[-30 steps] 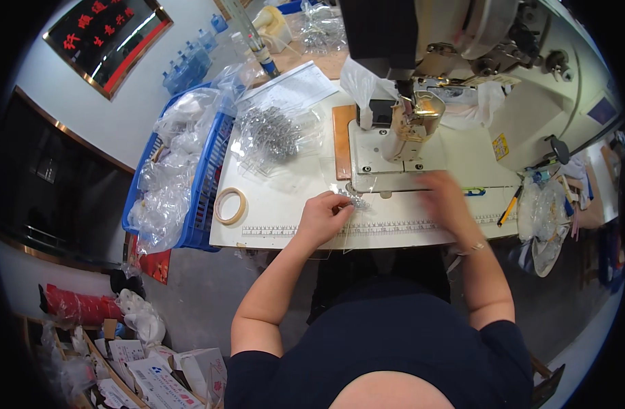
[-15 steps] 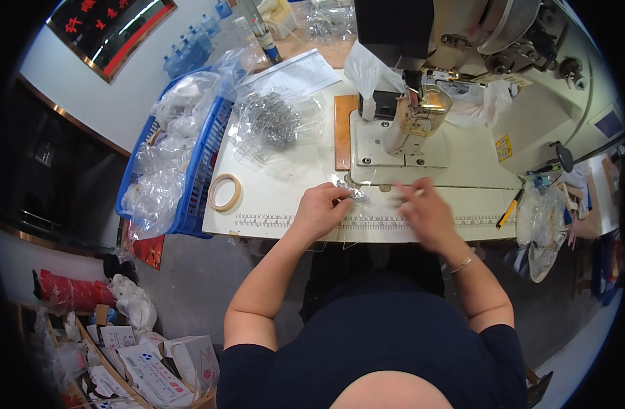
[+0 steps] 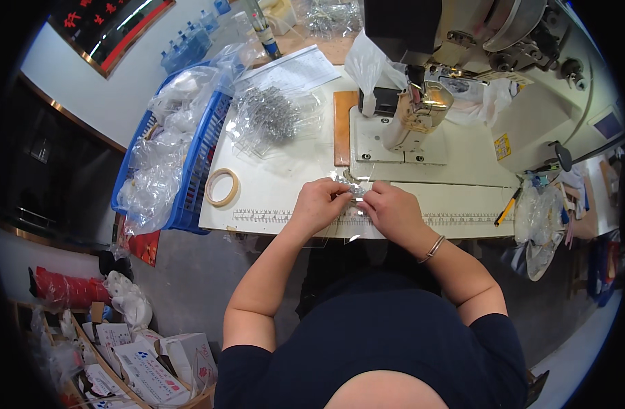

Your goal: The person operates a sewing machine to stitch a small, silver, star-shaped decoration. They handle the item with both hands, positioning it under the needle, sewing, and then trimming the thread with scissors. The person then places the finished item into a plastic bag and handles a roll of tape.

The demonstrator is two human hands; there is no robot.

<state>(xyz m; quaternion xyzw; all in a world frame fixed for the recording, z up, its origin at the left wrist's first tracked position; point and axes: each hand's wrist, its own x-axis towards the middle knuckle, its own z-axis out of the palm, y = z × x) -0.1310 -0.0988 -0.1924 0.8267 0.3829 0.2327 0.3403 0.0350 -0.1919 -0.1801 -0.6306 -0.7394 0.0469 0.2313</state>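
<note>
At the table's front edge, my left hand (image 3: 319, 206) and my right hand (image 3: 392, 210) almost meet. Fingers of both are closed in a pinch on a clear plastic piece (image 3: 354, 185) with shiny silver bits; its exact kind is too small and glossy to make out. Part of it hangs below the table edge. Just beyond my hands stands a sewing machine (image 3: 402, 138) on a white plate, with an orange-brown strip (image 3: 343, 129) at its left side. A tangled pile of clear, silvery pieces (image 3: 270, 117) lies on the table to the left.
A tape roll (image 3: 211, 187) lies near the table's left edge, beside a blue basket (image 3: 187, 198) full of clear plastic. Printed paper (image 3: 295, 70) lies behind the pile. An orange pen (image 3: 507, 208) and crumpled plastic (image 3: 539, 221) are at the right. Cardboard boxes (image 3: 152, 371) sit low at left.
My right hand, blurred and apart before, has moved left and closed on the clear plastic piece beside my left hand. The left hand stays nearly in place.
</note>
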